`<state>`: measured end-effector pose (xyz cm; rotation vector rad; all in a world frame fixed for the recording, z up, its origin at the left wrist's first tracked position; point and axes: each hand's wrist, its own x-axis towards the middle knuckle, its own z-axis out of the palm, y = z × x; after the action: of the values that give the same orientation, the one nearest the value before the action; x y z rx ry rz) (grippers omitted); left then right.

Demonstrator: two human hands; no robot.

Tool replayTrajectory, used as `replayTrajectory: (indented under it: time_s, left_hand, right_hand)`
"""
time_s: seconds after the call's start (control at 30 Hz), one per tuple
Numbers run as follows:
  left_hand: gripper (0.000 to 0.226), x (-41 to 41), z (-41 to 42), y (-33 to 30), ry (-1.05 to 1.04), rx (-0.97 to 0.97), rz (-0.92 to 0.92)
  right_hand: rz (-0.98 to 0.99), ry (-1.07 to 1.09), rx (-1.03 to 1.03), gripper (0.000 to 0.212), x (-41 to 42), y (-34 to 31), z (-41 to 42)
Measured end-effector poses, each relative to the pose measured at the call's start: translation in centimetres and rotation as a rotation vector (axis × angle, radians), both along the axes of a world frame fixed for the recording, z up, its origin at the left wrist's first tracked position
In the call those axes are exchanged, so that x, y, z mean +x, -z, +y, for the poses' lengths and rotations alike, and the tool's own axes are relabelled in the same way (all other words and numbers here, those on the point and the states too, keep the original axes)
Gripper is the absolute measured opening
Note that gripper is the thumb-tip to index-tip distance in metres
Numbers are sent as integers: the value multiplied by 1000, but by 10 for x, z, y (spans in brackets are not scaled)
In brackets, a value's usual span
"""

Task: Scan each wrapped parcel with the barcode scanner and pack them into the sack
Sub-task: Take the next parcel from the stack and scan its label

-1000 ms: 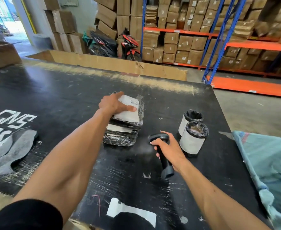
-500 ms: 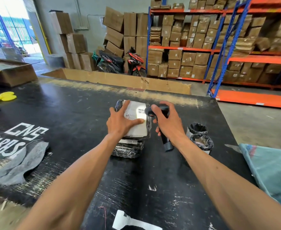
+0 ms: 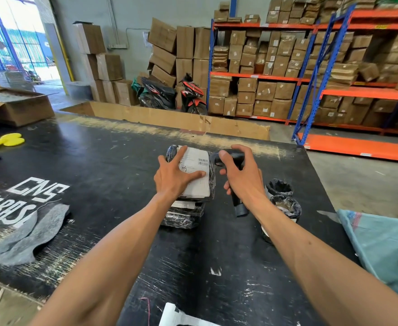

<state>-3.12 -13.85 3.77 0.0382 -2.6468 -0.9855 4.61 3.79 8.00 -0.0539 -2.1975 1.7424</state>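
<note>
We scanned the top parcel on the black table (image 3: 99,165).

Our left hand (image 3: 173,178) lay flat with fingers spread on the top parcel (image 3: 199,175) of the stack, its barcode label just past our fingertips. Our right hand (image 3: 242,178) curled around the barcode scanner (image 3: 228,156), head beside the label. The blue sack (image 3: 381,243) lay well right of our fingers.

Grey cloth (image 3: 26,236) on black table (image 3: 104,175) — yellow discs (image 3: 6,140) far left.
</note>
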Motion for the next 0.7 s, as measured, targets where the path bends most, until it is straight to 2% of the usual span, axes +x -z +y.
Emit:
replayTrajectory:
  time_s: [0.7]
  left_hand:
    - [101,14,0,-4,-22,37,17]
  right_hand:
    - [11,-26,-20,39,6,4,-1]
